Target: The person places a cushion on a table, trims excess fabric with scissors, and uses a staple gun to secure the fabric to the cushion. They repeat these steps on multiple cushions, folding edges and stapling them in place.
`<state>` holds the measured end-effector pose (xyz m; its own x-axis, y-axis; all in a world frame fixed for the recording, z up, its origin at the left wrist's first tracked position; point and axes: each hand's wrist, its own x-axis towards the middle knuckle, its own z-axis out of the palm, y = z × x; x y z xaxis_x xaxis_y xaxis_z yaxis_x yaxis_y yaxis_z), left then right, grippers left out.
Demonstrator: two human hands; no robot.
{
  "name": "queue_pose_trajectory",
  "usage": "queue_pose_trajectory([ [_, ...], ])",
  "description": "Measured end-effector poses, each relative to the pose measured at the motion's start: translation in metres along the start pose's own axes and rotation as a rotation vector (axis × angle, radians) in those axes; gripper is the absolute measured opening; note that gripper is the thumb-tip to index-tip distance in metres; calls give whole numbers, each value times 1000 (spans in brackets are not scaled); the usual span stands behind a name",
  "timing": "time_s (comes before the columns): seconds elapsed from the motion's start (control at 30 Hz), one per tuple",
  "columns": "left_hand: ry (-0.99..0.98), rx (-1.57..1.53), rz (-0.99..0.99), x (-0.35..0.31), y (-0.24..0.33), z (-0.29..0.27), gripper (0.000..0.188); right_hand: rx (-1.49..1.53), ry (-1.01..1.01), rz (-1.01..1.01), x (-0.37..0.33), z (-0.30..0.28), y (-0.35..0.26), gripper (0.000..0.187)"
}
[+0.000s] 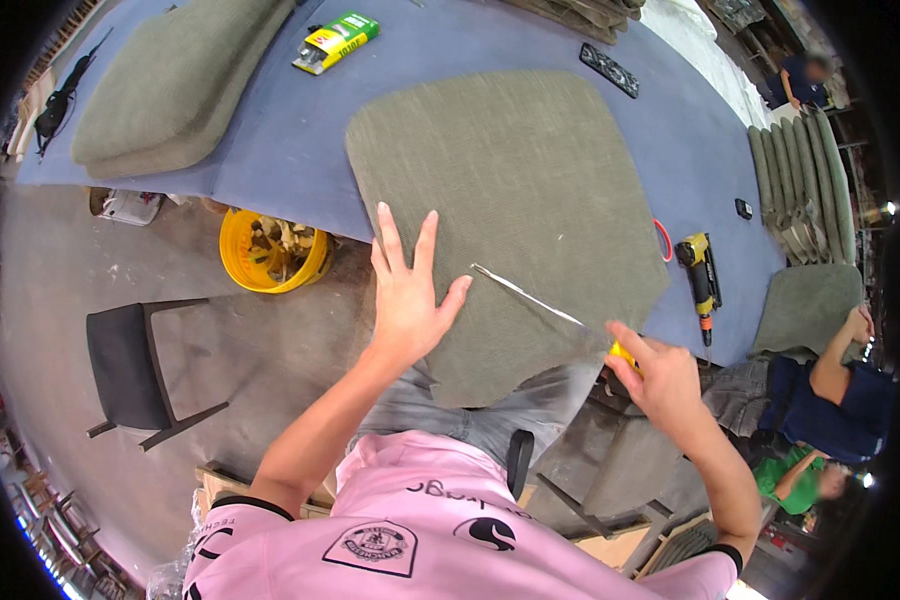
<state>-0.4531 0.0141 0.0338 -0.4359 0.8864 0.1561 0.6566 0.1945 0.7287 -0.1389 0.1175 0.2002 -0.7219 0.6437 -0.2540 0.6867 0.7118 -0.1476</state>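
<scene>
Resting left hand [407, 315], spread wide, on grey-green cushion [530, 180]. Clamping right hand [662, 380] around yellow-handled tool [543, 303], pointing it toward left hand.

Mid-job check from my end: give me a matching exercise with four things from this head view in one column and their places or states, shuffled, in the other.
1. Slim metal-shafted tool
2. Bucket
3. Fabric-covered panel
4. Pistol-shaped tool

A. Yellow, with scraps inside
B. Lying on the blue table, near a red ring
C. Grey-green, partly hidden by the spread left grip
D. Yellow handle in the right grip

Pairs: 1-D, 2-A, 3-C, 4-B
</scene>
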Motion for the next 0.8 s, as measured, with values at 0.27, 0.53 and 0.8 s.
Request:
queue_pose_trajectory([
  [0.27,11,9,18,-1,-4,1,93,272,0,73,0,49,8,35],
  [0.53,33,238,8,0,2,3,93,1646,-720,539,-22,91,15,39],
  [0.8,-122,227,166,37,11,-25,79,96,341,119,-38,75,-21,32],
])
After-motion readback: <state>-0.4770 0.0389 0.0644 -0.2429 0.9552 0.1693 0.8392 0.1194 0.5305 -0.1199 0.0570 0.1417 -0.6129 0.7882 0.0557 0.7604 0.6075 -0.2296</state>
